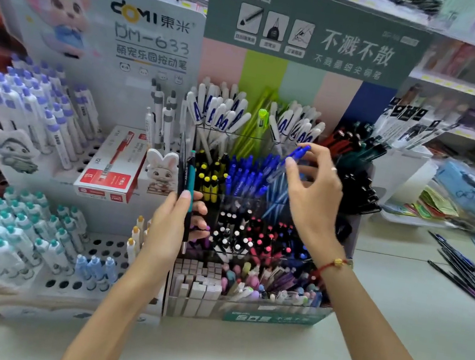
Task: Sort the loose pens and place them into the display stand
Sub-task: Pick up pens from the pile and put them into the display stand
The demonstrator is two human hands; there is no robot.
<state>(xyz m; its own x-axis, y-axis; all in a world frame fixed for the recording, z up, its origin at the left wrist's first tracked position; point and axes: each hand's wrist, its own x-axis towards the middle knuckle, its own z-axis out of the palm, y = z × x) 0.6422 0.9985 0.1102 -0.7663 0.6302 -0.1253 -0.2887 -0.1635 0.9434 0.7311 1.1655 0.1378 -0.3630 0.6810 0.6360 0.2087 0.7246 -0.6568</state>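
Note:
My right hand (311,193) pinches a blue pen (292,157) by its capped end, its lower part slanting down among the blue pens (246,175) in a clear compartment of the green display stand (266,316). My left hand (172,225) grips a teal pen (190,190) and a dark pen (182,167) upright, just left of the stand. Several loose dark pens (464,273) lie on the white counter at the right.
A white perforated stand (91,244) with teal, purple and blue pens is at the left, a red pen box (112,164) resting on it. Other stand compartments hold yellow, black, pink and white pens. Packets and a clear tray (407,217) sit at the far right.

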